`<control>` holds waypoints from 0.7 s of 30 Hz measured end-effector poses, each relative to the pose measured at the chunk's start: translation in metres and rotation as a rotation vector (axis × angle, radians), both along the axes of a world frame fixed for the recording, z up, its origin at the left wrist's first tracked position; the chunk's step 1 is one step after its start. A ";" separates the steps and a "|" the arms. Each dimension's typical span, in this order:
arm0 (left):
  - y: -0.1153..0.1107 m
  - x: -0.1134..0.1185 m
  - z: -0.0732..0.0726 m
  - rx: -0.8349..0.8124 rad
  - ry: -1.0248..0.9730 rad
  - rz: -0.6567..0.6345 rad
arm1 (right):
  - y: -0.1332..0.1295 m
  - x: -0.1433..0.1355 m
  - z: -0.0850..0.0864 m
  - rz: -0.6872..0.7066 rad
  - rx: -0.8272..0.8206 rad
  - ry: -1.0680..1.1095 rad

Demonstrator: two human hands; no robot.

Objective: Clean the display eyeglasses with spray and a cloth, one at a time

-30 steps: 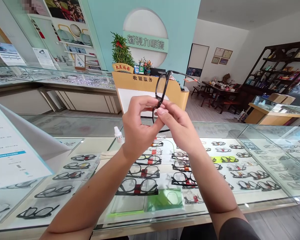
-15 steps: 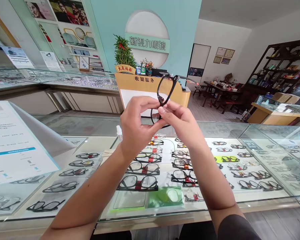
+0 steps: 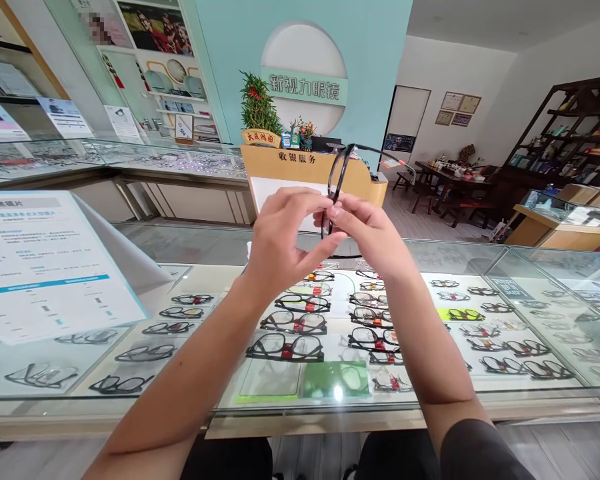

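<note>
A pair of black-framed eyeglasses (image 3: pixel 345 165) is held up above the glass counter, turned on its side with one lens above the other. One temple, with an orange-red tip, stretches right from the top; the other reaches right lower down, partly behind my right hand. My right hand (image 3: pixel 375 237) pinches the frame near the bridge between thumb and fingers. Beside it, my left hand (image 3: pixel 280 237) has its thumb and fingers apart. Its fingertips are at the frame by the bridge; whether they press on it is hard to see. The lower lens is mostly hidden by my hands.
Below my arms is a glass display counter (image 3: pixel 330 408) with rows of eyeglasses (image 3: pixel 286 347) inside. A printed card stand (image 3: pixel 55 267) stands on its left. Beyond are a wooden cashier desk (image 3: pixel 265 161), a potted plant (image 3: pixel 261 110) and, far right, a dark table (image 3: pixel 443 175).
The eyeglasses have turned more edge-on and shifted slightly right. My left thumb has moved off the lower rim. The view has shifted a little, so the surroundings sit further right.
</note>
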State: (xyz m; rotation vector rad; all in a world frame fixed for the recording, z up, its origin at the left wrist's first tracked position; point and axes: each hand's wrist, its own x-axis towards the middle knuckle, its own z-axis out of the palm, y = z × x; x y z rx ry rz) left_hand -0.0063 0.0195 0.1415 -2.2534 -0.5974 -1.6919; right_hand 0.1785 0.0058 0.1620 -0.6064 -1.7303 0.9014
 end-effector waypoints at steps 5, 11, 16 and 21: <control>0.015 -0.030 -0.014 0.018 -0.165 0.071 | 0.010 -0.007 -0.016 -0.201 0.044 -0.111; 0.069 -0.084 -0.100 -0.505 -0.369 0.462 | 0.020 0.000 -0.054 -0.268 0.063 -0.060; 0.103 -0.101 -0.154 -1.078 -0.351 0.594 | 0.024 0.003 -0.095 -0.357 0.047 0.057; 0.118 -0.112 -0.175 -1.261 -0.414 0.480 | 0.026 -0.001 -0.116 -0.388 0.101 0.000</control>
